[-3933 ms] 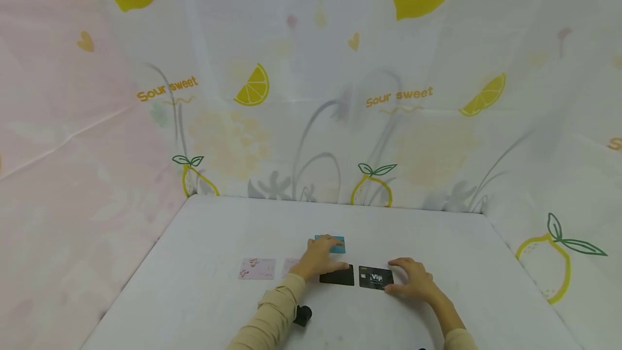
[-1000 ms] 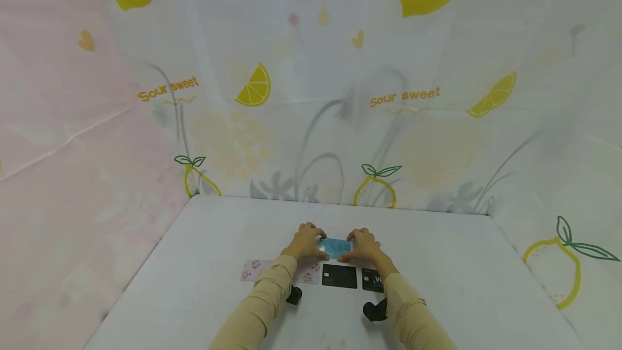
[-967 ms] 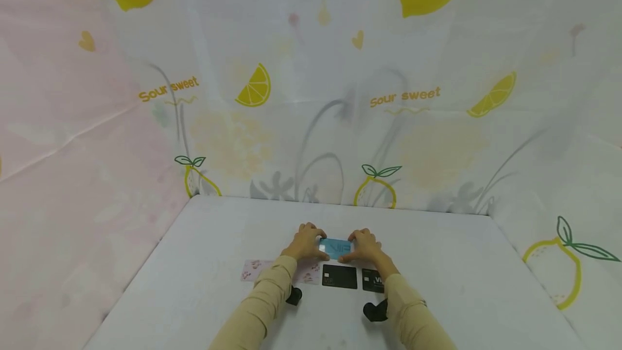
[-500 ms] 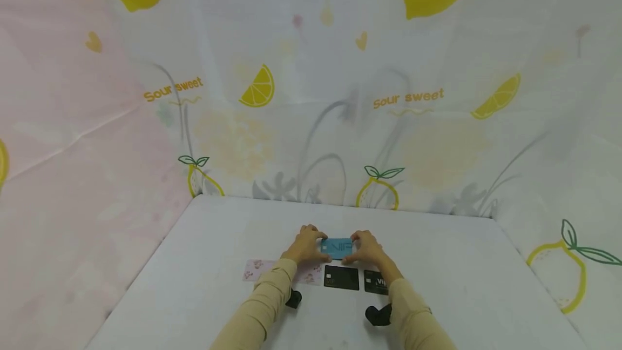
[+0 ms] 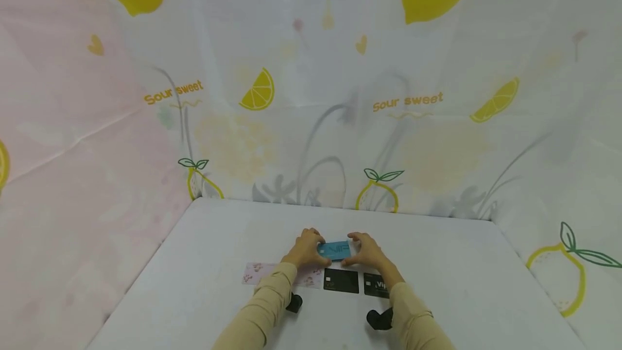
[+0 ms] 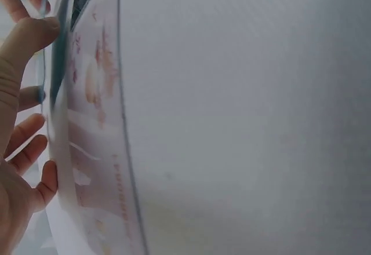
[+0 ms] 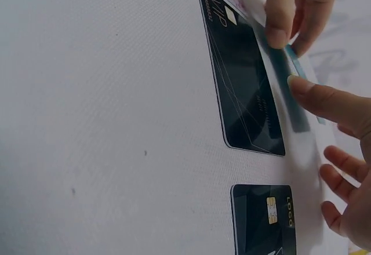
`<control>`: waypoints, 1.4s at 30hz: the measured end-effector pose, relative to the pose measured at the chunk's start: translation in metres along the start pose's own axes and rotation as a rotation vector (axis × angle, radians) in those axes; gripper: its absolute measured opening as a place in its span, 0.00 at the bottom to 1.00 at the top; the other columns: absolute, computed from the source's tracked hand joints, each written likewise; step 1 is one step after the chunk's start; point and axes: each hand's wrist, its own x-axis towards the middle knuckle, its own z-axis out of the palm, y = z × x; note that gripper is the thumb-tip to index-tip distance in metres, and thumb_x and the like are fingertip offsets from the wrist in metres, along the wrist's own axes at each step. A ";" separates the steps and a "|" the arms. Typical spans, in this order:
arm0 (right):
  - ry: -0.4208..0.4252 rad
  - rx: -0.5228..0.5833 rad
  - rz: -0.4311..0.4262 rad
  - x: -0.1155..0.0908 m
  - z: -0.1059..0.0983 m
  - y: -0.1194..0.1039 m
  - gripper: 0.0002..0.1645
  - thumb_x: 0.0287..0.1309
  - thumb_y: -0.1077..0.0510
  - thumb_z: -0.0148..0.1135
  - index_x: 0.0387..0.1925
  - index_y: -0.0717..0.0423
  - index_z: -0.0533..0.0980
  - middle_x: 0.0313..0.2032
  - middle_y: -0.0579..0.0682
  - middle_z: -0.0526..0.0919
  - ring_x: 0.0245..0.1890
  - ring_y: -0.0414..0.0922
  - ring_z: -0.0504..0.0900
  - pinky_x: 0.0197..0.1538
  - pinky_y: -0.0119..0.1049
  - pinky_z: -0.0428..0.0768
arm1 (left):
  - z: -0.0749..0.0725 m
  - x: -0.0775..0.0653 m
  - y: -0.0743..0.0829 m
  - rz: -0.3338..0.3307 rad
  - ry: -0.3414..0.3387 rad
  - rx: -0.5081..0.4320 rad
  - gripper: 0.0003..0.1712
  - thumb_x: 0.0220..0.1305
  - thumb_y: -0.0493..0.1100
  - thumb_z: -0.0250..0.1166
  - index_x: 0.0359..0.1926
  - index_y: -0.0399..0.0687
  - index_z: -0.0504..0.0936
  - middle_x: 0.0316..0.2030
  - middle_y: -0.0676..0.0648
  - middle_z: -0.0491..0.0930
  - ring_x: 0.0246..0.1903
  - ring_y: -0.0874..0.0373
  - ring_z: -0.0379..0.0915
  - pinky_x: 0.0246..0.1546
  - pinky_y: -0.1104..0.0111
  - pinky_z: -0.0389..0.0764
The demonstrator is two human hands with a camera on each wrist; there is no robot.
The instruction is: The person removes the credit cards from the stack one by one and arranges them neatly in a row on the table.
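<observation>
A blue card (image 5: 334, 250) is between both hands, behind the row of cards on the white table. My left hand (image 5: 305, 248) pinches its left end, thumb at the near edge; the left wrist view shows the left thumb (image 6: 37, 32) against it. My right hand (image 5: 367, 250) is curved about its right end with thumb and forefinger spread. In the right wrist view the right thumb (image 7: 307, 90) lies at the card's near edge; whether it touches cannot be told. In front lie a black VIP card (image 5: 341, 281) and another black card (image 5: 375, 284), partly behind the right sleeve.
Pink flowered cards (image 5: 256, 272) lie left in the row, partly hidden by the left sleeve. Black wrist devices (image 5: 380, 320) hang under both forearms. Lemon-printed cloth (image 5: 311, 139) walls in the table (image 5: 218, 231) at the back and sides.
Earlier the blue card lay under the left hand, with the right at the black Vip card. Both hands then held the blue card's ends; now its right end has come slightly away from the right fingers.
</observation>
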 end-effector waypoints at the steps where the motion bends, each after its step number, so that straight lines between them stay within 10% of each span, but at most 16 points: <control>1: -0.006 0.007 0.001 0.000 0.000 0.000 0.43 0.30 0.55 0.81 0.53 0.61 0.74 0.48 0.59 0.77 0.47 0.57 0.75 0.48 0.59 0.70 | 0.001 0.000 0.000 0.000 0.000 -0.003 0.29 0.40 0.54 0.76 0.42 0.40 0.83 0.45 0.42 0.73 0.47 0.47 0.66 0.46 0.52 0.71; 18: 0.007 0.009 -0.078 -0.036 -0.048 0.017 0.35 0.31 0.57 0.79 0.47 0.63 0.78 0.47 0.60 0.77 0.46 0.59 0.75 0.46 0.52 0.75 | -0.004 0.007 0.049 0.232 0.046 0.105 0.27 0.41 0.57 0.76 0.41 0.48 0.83 0.47 0.46 0.75 0.50 0.50 0.67 0.47 0.56 0.71; 42: -0.020 0.043 0.012 -0.110 -0.102 0.058 0.36 0.37 0.56 0.77 0.51 0.64 0.75 0.53 0.68 0.73 0.50 0.68 0.72 0.46 0.58 0.73 | 0.043 0.008 0.117 0.278 0.020 0.126 0.30 0.44 0.66 0.71 0.45 0.56 0.82 0.47 0.51 0.76 0.50 0.56 0.67 0.45 0.64 0.69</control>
